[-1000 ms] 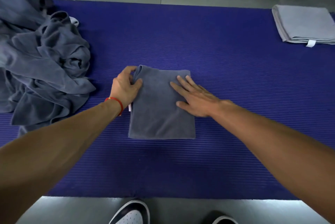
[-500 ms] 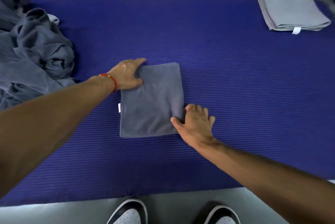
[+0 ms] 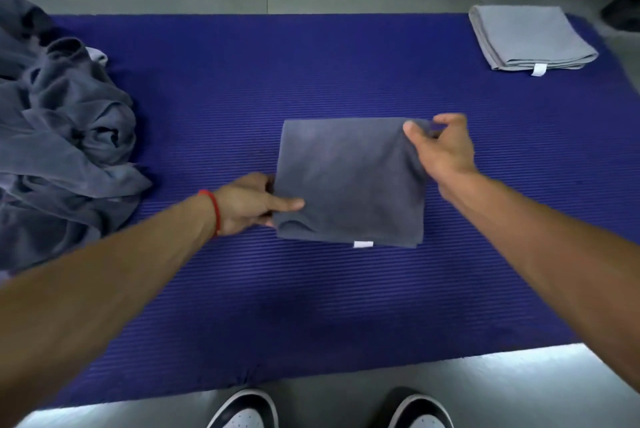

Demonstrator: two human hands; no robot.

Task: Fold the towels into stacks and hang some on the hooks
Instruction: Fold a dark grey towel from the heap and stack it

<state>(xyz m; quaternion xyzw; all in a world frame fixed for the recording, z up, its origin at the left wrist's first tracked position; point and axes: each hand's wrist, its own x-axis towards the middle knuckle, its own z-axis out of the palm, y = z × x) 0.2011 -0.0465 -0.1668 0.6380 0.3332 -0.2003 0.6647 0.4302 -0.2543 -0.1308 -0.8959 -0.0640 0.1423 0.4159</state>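
Observation:
A dark grey folded towel (image 3: 349,181) lies in the middle of the blue mat (image 3: 311,306), its white tag at the near edge. My left hand (image 3: 252,205) grips the towel's near left edge, thumb on top and fingers underneath. My right hand (image 3: 441,147) pinches the far right corner and lifts it slightly off the mat. A heap of unfolded grey towels (image 3: 65,150) sits at the mat's left side. One lighter grey folded towel (image 3: 530,37) rests at the far right corner of the mat.
Grey floor surrounds the mat. My two shoes (image 3: 242,410) show at the bottom edge. A dark object (image 3: 623,11) sits beyond the mat at the far right. No hooks are in view.
The folded towel has been turned so its tag now faces me and has shifted right. My right hand went from the near right corner to pinching the far right corner; my left hand moved to the near left edge.

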